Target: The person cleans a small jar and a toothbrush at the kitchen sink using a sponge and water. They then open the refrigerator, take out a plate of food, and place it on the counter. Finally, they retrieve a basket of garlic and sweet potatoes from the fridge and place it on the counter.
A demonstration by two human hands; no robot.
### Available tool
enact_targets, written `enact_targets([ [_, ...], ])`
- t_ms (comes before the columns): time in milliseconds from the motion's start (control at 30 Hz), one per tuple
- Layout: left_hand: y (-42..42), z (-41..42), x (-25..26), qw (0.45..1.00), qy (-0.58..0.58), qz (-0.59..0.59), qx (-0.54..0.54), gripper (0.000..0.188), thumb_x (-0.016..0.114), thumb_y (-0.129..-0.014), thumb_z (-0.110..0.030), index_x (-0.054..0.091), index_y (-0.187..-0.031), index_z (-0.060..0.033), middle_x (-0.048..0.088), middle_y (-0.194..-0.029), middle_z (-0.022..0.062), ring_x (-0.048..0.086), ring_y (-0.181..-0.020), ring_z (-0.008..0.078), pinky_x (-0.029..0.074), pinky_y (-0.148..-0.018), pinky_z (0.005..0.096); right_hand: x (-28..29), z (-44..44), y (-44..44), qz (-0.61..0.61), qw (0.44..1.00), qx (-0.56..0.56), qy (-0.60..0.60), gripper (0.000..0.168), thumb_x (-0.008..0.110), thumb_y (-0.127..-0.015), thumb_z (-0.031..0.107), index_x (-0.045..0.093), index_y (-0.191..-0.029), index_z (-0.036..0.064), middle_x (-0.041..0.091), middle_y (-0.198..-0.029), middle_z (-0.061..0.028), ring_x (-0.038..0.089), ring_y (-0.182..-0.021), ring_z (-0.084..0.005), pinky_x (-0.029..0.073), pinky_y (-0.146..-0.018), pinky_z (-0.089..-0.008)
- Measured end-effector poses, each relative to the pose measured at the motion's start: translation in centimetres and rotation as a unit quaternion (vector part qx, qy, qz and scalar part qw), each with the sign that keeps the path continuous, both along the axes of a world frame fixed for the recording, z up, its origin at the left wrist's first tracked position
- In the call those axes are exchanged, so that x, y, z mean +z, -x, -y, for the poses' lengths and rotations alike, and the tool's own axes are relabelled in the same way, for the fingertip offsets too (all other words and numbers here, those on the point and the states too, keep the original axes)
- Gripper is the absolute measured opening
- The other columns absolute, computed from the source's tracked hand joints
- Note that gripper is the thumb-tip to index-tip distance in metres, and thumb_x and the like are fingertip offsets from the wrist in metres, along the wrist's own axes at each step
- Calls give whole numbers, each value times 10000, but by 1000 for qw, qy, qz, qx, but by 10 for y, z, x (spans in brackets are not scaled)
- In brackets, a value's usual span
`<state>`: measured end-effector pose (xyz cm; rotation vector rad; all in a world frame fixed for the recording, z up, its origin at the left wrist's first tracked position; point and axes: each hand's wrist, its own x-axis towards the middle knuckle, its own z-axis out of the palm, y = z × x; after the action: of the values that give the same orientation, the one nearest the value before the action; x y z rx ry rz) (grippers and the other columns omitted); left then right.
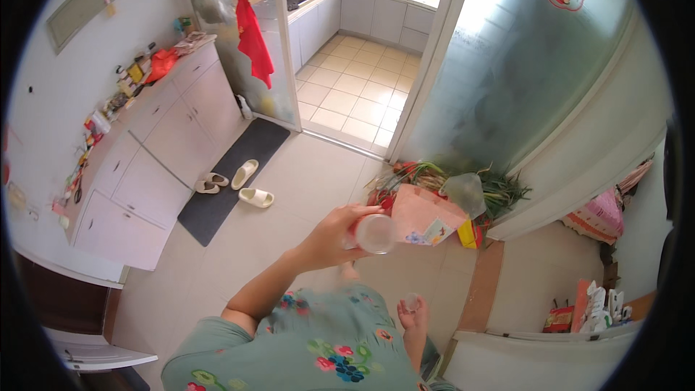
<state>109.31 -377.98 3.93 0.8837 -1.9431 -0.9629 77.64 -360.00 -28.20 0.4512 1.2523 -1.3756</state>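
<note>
My left hand is raised in front of me, its fingers wrapped around a cylindrical container. The container has a reddish side and a pale, see-through round end turned up towards me. What it holds cannot be made out. Lower and to the right, beside my flower-embroidered green top, my right hand grips a small clear plastic cap or cup. The two hands are apart. Beyond the container lies a pink bag with a flower print, partly covered by it.
Green onions and other bundles lie by the frosted glass door. Slippers stand on and beside a dark mat. A cluttered white cabinet lines the left wall. A doorway opens onto the tiled kitchen floor.
</note>
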Motion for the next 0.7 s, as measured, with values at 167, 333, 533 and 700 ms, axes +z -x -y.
enact_targets([
  [167,-35,123,-41,977,-167,-29,132,654,824,-746,-139,490,-1294,-19,598,-1168,90,569,-1080,156,455,-934,317,34,216,10,-5,998,-17,60,384,644,-862,284,509,-1179,114,556,-1095,-89,592,-907,-286,523,-757,-398],
  [333,-75,253,-36,952,-168,-138,214,608,811,-755,-106,500,-1272,-30,603,-1145,65,570,-1066,144,450,-923,303,83,487,-11,-131,957,181,186,390,634,-890,257,483,-1217,109,542,-1120,-89,590,-911,-275,518,-762,-392],
  [533,-105,399,-64,875,-238,-310,286,619,782,-786,-84,463,-1314,-35,613,-1221,102,607,-1092,177,542,-781,264,172,751,-115,-296,831,395,255,484,619,-928,266,415,-1302,36,517,-1193,-106,585,-1049,-245,505,-865,-416],
  [700,-154,541,-94,897,-206,-291,259,594,763,-805,-82,467,-1318,-41,618,-1221,99,606,-1100,183,531,-810,270,160,845,-217,-195,846,419,266,492,653,-915,269,429,-1272,17,462,-1262,-124,592,-1091,-279,509,-900,-445],
])
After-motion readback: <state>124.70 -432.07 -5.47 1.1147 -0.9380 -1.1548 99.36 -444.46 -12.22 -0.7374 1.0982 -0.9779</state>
